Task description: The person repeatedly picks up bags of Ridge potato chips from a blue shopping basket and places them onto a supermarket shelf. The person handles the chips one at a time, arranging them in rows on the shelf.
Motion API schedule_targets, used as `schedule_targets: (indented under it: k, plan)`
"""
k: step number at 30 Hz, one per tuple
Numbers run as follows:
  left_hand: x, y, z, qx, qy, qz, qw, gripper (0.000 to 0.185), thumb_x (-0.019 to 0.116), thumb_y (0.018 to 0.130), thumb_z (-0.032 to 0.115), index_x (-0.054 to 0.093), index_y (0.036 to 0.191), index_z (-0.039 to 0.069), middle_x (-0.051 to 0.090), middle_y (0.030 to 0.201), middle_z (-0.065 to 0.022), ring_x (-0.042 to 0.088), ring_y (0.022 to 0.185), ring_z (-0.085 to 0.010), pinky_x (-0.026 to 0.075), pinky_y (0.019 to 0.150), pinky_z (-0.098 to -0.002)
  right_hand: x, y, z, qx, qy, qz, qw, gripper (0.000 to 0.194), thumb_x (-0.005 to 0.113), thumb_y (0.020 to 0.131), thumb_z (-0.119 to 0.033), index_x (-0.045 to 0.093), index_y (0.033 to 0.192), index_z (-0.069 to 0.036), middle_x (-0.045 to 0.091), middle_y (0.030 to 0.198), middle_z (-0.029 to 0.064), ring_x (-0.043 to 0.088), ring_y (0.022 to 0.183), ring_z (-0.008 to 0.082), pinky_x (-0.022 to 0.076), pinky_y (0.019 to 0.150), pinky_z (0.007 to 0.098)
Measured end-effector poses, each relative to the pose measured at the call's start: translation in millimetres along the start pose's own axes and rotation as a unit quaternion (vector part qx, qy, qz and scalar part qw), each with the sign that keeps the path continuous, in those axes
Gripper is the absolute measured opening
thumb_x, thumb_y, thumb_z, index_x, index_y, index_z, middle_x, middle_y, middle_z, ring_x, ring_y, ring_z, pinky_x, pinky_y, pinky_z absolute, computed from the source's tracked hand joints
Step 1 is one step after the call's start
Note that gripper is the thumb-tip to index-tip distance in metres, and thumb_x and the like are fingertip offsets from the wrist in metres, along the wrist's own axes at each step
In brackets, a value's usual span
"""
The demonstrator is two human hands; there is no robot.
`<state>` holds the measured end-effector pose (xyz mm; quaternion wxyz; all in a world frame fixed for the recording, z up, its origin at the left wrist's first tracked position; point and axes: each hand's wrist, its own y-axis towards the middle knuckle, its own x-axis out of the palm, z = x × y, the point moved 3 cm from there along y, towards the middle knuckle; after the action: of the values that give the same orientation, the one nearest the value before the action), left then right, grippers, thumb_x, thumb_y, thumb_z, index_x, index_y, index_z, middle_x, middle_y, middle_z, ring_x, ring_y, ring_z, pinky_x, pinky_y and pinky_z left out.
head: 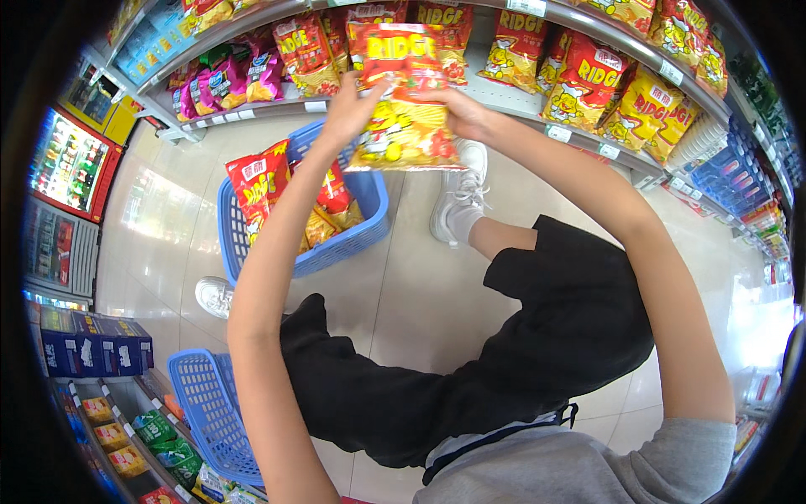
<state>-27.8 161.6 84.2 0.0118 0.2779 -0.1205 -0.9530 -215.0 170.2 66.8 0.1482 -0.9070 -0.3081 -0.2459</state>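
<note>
A red and yellow bag of ridged potato chips (409, 120) is held up between my two hands, in front of the lower snack shelf. My left hand (356, 107) grips its left side, and my right hand (459, 112) grips its right side near the upper half. Below and to the left, a blue plastic shopping basket (340, 251) stands on the floor with several chip bags in it, among them a red one (258, 179) leaning at its left end. My left forearm hides part of the basket.
The shelf (504, 94) ahead bears more red chip bags (582, 82), yellow ones (642, 113) and purple snack bags (264, 75). A second blue basket (211, 409) is at the lower left beside a low snack rack. Drink coolers (72, 164) stand at the far left.
</note>
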Motion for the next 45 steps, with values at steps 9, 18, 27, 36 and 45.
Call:
schedule_targets:
  k: [9,18,27,36,45]
  plan:
    - [147,24,-3,0.106,-0.015,-0.052,0.993,0.097,0.077,0.068,0.033,0.019,0.138,-0.001,0.042,0.13,-0.0263,0.044,0.12,-0.0355,0.036,0.098,-0.0393,-131,3,-47,-0.077,-0.014,0.19,0.979,0.039,0.064,0.078,-0.002,0.052,0.115,0.0,0.06,0.112,0.0145,0.062,0.097,0.0265,0.0523,0.084,0.0407]
    - [159,106,-24,0.039,0.063,0.061,0.995,0.086,0.074,0.069,0.022,0.025,0.139,0.006,0.05,0.124,-0.0195,0.047,0.116,-0.0348,0.039,0.094,-0.0397,-181,87,-88,-0.118,-0.046,0.195,0.973,0.042,0.066,0.073,0.003,0.05,0.112,0.002,0.06,0.109,0.0139,0.063,0.094,0.0251,0.052,0.084,0.0381]
    - [162,118,-61,-0.066,0.136,0.016,0.988,0.093,0.071,0.069,0.026,0.015,0.142,0.013,0.043,0.128,-0.0195,0.051,0.109,-0.0386,0.043,0.091,-0.0452,-190,114,-53,-0.169,-0.124,0.221,0.952,0.052,0.069,0.075,-0.001,0.045,0.121,-0.001,0.058,0.114,0.0121,0.058,0.103,0.0223,0.0461,0.091,0.0358]
    - [84,65,-63,0.036,0.303,-0.063,0.95,0.054,0.062,0.079,0.033,0.049,0.127,0.011,0.05,0.127,-0.0185,0.043,0.121,-0.0337,0.035,0.101,-0.041,-177,118,-17,-0.002,-0.441,0.473,0.763,0.099,0.073,0.063,-0.055,0.032,0.131,0.004,0.044,0.131,0.0207,0.048,0.116,0.0334,0.0409,0.095,0.0389]
    - [-111,-64,-80,0.071,0.494,0.125,0.858,0.058,0.06,0.08,0.038,0.044,0.127,0.008,0.048,0.126,-0.0152,0.042,0.121,-0.0315,0.035,0.098,-0.0509,-154,126,10,0.05,-0.449,0.534,0.715,0.092,0.064,0.07,-0.05,0.029,0.131,0.01,0.036,0.133,0.0261,0.042,0.12,0.0358,0.0363,0.1,0.0402]
